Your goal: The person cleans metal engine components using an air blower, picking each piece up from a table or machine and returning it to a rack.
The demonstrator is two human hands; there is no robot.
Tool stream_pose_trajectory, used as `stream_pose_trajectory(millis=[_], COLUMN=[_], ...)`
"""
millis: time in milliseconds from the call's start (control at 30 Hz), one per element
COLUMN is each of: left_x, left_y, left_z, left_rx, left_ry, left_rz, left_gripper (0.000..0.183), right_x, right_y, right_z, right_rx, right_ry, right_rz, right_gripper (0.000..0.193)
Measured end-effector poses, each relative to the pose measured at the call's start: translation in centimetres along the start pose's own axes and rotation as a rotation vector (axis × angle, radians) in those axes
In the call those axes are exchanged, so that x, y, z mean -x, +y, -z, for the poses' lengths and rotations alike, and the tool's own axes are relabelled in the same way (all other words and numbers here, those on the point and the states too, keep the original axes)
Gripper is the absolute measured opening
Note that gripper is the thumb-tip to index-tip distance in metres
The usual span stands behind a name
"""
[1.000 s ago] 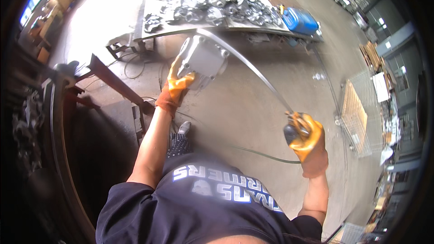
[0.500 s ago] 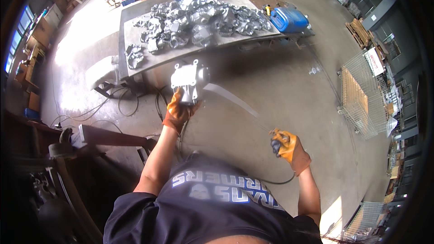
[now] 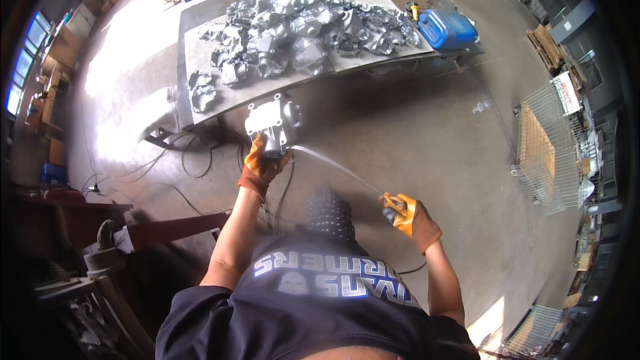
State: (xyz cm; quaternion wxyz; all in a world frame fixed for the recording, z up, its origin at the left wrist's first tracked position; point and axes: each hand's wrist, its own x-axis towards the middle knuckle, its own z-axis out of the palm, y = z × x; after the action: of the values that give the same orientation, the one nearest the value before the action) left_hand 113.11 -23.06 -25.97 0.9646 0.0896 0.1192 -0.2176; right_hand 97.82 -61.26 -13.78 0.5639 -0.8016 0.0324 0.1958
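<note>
My left hand [image 3: 259, 168], in an orange-and-brown glove, is closed round the lower end of a silvery metal casting [image 3: 267, 120] with bolt lugs at its corners, and holds it up in front of me. My right hand [image 3: 412, 221], gloved alike, grips a hand tool whose long, thin pale rod [image 3: 340, 168] reaches across to the casting's lower right side. Whether the rod's tip touches the metal I cannot tell. The tool's dark body is mostly hidden in the glove, and a dark hose [image 3: 415, 269] shows below that wrist.
Ahead stands a table [image 3: 190, 103] heaped with similar castings [image 3: 293, 33]. Blue plastic containers [image 3: 448, 29] stand at its right and back. Cables [image 3: 193, 160] lie on the floor at left, near a dark red metal beam [image 3: 177, 228]. A wire cage [image 3: 550, 153] stands at right.
My right hand has moved left, toward the casting, and the rod's end now lies lower on the casting's side. A leg in dotted dark cloth has come into view. My left hand keeps its hold.
</note>
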Motion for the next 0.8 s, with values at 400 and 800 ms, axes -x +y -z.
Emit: stream_pose_trajectory(millis=[400,800], left_x=[-28.5,-59.6], left_y=[5.5,12.8], left_z=[4.4,12.5], left_rx=[-0.06,-0.738], left_ry=[0.263,0.255], left_rz=[-0.037,-0.476], left_gripper=[0.039,0.043], right_x=[-17.7,-36.0], right_y=[10.1,7.0], right_z=[6.2,18.5], right_rx=[-0.392,-0.115], right_ry=[0.365,0.449], right_rz=[-0.35,-0.271], right_gripper=[0.034,0.031])
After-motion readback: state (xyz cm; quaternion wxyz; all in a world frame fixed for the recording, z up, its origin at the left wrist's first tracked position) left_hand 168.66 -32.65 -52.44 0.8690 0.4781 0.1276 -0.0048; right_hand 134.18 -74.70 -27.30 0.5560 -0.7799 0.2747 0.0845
